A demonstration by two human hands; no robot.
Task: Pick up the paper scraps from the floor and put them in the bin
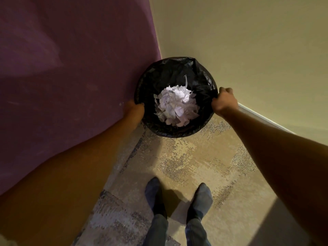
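A round bin (pixel 179 133) lined with a black plastic bag stands in the corner of the room. A heap of white paper scraps (pixel 176 105) lies inside it. My left hand (pixel 135 107) grips the bin's left rim, fingers curled over the edge. My right hand (pixel 224 99) grips the right rim and the bag there. No scraps show on the floor in view.
A purple wall (pixel 71 68) runs along the left and a cream wall (pixel 248 50) with a pale skirting board (pixel 262 118) along the right. Patterned beige carpet (pixel 186 157) covers the floor. My two socked feet (pixel 177 197) stand just short of the bin.
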